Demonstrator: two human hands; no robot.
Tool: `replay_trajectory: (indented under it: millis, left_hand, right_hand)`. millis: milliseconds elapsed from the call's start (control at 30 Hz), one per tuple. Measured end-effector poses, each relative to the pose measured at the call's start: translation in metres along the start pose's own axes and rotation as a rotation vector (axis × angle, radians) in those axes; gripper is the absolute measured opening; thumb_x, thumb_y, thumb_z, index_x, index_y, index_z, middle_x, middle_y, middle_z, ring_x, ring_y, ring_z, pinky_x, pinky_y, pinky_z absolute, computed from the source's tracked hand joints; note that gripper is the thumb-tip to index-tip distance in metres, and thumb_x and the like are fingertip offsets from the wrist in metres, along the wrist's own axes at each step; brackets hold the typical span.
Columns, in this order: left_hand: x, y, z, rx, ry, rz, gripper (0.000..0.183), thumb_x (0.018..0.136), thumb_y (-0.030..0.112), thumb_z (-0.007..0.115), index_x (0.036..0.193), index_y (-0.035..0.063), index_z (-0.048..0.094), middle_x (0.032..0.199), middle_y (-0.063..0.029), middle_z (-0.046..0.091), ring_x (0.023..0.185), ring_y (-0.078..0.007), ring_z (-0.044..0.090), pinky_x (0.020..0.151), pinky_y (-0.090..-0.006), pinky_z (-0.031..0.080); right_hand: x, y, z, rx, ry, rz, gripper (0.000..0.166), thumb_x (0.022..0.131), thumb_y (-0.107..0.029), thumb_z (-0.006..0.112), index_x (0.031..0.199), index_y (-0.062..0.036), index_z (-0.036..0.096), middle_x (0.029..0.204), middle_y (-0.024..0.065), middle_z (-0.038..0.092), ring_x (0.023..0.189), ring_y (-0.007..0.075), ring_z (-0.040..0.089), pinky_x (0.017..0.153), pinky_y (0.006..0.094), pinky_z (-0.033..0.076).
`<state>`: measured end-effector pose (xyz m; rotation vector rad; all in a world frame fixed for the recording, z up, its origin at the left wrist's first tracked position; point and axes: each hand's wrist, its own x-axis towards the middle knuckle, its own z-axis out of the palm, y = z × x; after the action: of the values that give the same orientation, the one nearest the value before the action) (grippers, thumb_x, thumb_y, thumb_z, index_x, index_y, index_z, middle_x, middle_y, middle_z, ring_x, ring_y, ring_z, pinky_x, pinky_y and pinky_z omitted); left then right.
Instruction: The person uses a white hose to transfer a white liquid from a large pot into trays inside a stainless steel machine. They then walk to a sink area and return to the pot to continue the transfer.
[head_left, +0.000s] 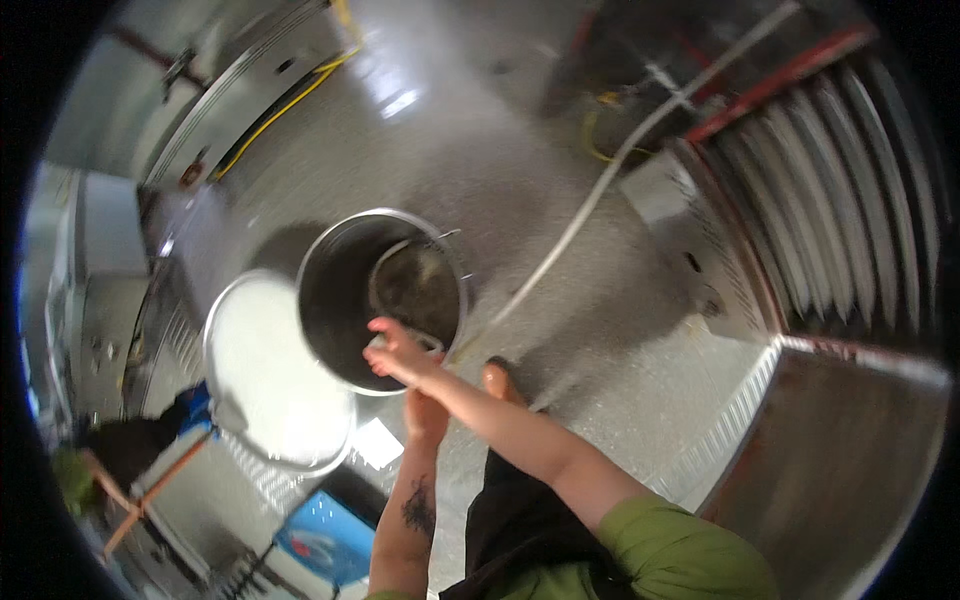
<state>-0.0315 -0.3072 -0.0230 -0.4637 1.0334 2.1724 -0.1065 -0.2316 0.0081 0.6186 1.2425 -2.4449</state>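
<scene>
A large round metal vessel (330, 300) stands below my hands, dark inside, with brownish contents or a wet bottom showing. My right hand (397, 356) reaches over its near rim, fingers curled around a small whitish thing that is too blurred to name. Close behind it, at the near rim, is my left hand (426, 412), partly covered by the right forearm; its fingers are hidden. A second round vessel (281, 375), filled with white material or covered in white, stands beside the dark one on the left.
A pale hose (592, 202) runs across the grey floor (480, 150) from the metal vessel. Slatted metal equipment (810, 187) stands on the right, above a metal surface (832, 465). At the lower left is a blue tray (326, 536); a yellow cable (277, 116) lies at the upper left.
</scene>
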Motion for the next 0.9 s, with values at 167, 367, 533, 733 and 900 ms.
replay_trajectory:
  millis: [167,367,533,733,900]
  left_hand:
    - [-0.026,0.024,0.022,-0.129,-0.075,-0.114,0.053,0.081,0.048,0.037,0.117,0.0085,0.042,0.114,-0.0059,0.047,0.108,-0.0213,0.04,0.089,-0.0368,0.031]
    - [0.048,0.12,-0.047,-0.046,0.034,-0.098,0.024,0.082,0.022,0.037,0.091,0.0022,0.046,0.093,-0.0108,0.05,0.093,-0.0241,0.045,0.088,-0.0444,0.032]
    - [0.084,0.153,-0.085,0.177,0.222,-0.033,0.02,0.081,0.012,0.041,0.089,-0.0062,0.043,0.095,-0.0171,0.049,0.092,-0.0295,0.048,0.083,-0.0467,0.039]
    - [0.176,0.14,-0.12,0.33,0.186,-0.025,0.026,0.086,0.014,0.043,0.099,-0.0088,0.042,0.09,-0.0187,0.052,0.082,-0.0314,0.056,0.07,-0.0434,0.049]
    - [0.188,0.078,-0.056,1.773,0.616,0.221,0.037,0.086,0.024,0.041,0.111,-0.0031,0.036,0.093,-0.0232,0.051,0.087,-0.034,0.054,0.069,-0.0412,0.048]
  right_hand:
    - [-0.034,0.008,-0.025,-0.617,0.003,-0.32,0.063,0.07,-0.022,0.058,0.124,-0.0066,0.029,0.126,0.019,0.03,0.118,0.0293,0.029,0.095,0.0355,0.026]
    - [-0.211,0.081,-0.184,-0.32,0.36,-0.261,0.039,0.081,-0.016,0.052,0.117,-0.0043,0.042,0.12,0.0102,0.042,0.109,0.0189,0.042,0.088,0.0303,0.036]
    - [-0.559,0.244,-0.272,-0.58,1.418,0.402,0.037,0.081,-0.024,0.049,0.113,-0.0048,0.044,0.11,0.0086,0.048,0.098,0.0207,0.046,0.083,0.0331,0.037]
    - [-0.872,0.311,-0.215,-0.12,2.516,0.421,0.044,0.081,-0.033,0.045,0.114,-0.0048,0.039,0.106,0.0111,0.048,0.088,0.0249,0.048,0.076,0.0386,0.038]
    - [-0.901,0.287,-0.172,-1.046,2.622,0.375,0.024,0.073,-0.015,0.051,0.091,0.0005,0.054,0.077,0.014,0.054,0.068,0.0253,0.05,0.062,0.0324,0.04]
